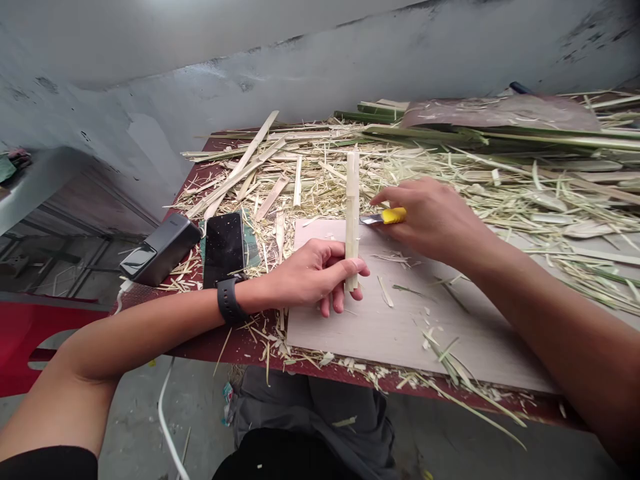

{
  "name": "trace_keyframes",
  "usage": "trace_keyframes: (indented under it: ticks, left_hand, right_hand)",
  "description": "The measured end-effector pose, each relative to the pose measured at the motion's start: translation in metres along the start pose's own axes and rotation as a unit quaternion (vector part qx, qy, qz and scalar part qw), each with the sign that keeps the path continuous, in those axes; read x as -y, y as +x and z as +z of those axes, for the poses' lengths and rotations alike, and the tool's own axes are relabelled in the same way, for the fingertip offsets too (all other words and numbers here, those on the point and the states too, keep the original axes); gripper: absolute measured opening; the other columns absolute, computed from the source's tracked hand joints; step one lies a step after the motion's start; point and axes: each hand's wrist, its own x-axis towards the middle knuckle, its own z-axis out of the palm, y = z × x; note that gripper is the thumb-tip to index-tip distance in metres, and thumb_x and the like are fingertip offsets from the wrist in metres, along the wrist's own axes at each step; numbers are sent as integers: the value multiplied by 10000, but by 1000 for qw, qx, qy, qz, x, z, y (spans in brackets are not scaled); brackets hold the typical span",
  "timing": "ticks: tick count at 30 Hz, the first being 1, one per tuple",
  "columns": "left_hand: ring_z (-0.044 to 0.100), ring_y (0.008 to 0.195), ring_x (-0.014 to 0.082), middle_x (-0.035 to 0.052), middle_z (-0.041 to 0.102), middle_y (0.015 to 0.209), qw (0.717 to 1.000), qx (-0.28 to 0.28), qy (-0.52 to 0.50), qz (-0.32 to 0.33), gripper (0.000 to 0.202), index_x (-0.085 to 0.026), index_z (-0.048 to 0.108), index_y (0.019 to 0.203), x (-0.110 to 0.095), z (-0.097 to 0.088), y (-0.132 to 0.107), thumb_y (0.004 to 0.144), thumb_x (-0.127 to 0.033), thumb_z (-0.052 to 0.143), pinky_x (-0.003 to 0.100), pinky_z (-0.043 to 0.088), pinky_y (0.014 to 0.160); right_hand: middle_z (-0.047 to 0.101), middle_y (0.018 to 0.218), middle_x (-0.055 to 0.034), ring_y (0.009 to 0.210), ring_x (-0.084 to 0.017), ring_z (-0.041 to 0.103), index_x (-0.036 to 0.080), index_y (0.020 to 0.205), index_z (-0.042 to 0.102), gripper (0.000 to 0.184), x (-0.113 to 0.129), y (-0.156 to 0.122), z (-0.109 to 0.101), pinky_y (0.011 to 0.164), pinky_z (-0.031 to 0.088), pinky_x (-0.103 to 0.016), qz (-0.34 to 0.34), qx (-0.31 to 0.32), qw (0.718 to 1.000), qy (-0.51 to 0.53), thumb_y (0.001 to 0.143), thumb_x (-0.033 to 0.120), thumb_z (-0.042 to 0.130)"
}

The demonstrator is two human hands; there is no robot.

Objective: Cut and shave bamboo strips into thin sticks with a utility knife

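Observation:
My left hand point(330, 270) pinches the lower end of a pale, peeled plant-stem strip point(352, 200), held upright over the board. My right hand point(425, 213) is closed around a yellow-handled utility knife point(394, 215). The knife's metal blade points left and its tip is close beside the strip; whether it touches I cannot tell. Beneath both hands is a light wooden board point(320, 333) with thin shavings on it. A dark watch point(230, 301) is on my left wrist.
Shavings and split strips point(320, 167) cover the back of the dark red table. Long green stalks point(430, 135) lie at the back right. Left of the board are a black phone point(223, 247) and a grey power bank point(161, 248) with a white cable point(167, 413). A red chair point(30, 340) stands left.

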Motion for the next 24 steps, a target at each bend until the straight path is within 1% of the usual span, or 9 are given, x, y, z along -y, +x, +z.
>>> trace_keyframes:
  ticks: [4,6,9,12,14,17,19,22,24]
  left_hand:
    - [608,445,45,-9,706,710,1000,0,9,1,148,-127,607,927,-2,1,-1,1054,-180,554,143,473,406]
    - [604,443,44,-12,703,715,1000,1,16,4,154,-129,599,913,-3,1,-1,1053,-176,554,145,475,402]
    - [600,442,47,-14,697,715,1000,0,21,6,163,-131,589,902,-4,2,0,1054,-174,547,149,481,391]
    - [604,448,50,-13,693,712,1000,3,21,7,154,-125,599,925,-3,1,0,1057,-164,530,148,488,392]
    - [609,453,50,-13,693,714,1000,5,20,7,150,-126,599,931,-3,1,0,1057,-163,527,146,487,396]
    - [607,450,48,-17,689,713,1000,2,19,6,156,-133,585,910,-3,1,0,1055,-165,537,144,481,393]
    - [602,445,48,-19,684,709,1000,-1,21,3,159,-133,582,910,-3,2,-1,1058,-167,536,146,481,389]
    - [601,441,44,-25,679,707,1000,-5,24,2,166,-135,580,908,-3,3,-1,1064,-169,532,144,477,387]
    - [599,437,42,-30,676,704,1000,-8,23,3,172,-136,576,904,-3,3,-1,1066,-168,529,142,471,384]
  right_hand:
    - [699,898,-91,846,-298,615,265,1045,725,244,7,2,0,709,426,-414,-28,15,996,88,843,395,682]
    - [689,899,-82,838,-278,615,255,1016,719,241,13,3,-1,720,422,-398,-54,27,991,120,835,409,674]
    - [682,921,-82,833,-267,597,264,952,695,209,19,3,-3,726,402,-392,-92,42,987,127,873,453,652]
    - [694,971,-95,880,-287,585,267,958,700,275,25,2,-8,751,399,-407,-115,51,984,124,895,530,650]
    - [700,984,-99,901,-294,584,267,965,707,292,28,1,-12,782,410,-430,-127,45,981,138,910,544,634]
    - [692,917,-92,862,-280,582,271,899,695,263,34,1,-17,800,422,-449,-140,7,976,166,951,502,581]
    - [679,860,-79,829,-264,584,273,859,681,256,37,1,-18,787,435,-441,-144,-22,970,192,970,468,557]
    - [654,787,-50,740,-212,578,261,825,655,243,41,1,-19,712,445,-390,-161,-32,958,235,988,409,553]
    - [631,743,-30,673,-173,551,245,811,642,223,43,1,-21,656,431,-353,-183,-36,951,246,990,358,572]
